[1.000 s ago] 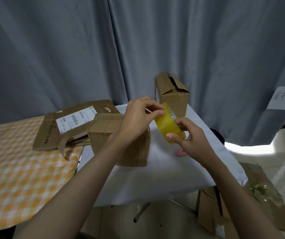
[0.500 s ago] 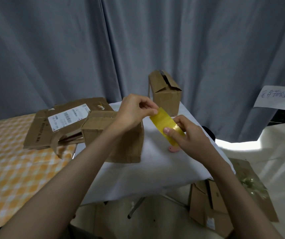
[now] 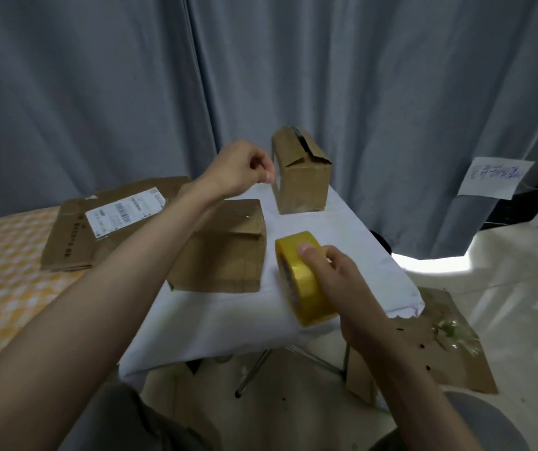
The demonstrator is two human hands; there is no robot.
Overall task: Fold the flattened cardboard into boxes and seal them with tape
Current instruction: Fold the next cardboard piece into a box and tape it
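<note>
Dim, cool indoor light, with daylight blowing out to white glare under the curtain (image 3: 326, 76) at far right. Soft shadows lie on the white cloth (image 3: 228, 320). The wide-angle lens bends the edges; motion softens the whole picture.

Right hand (image 3: 342, 281) gripping yellow tape roll (image 3: 303, 281), left hand (image 3: 238, 170) pinching tape end, raised above folded box (image 3: 225, 249)
</note>
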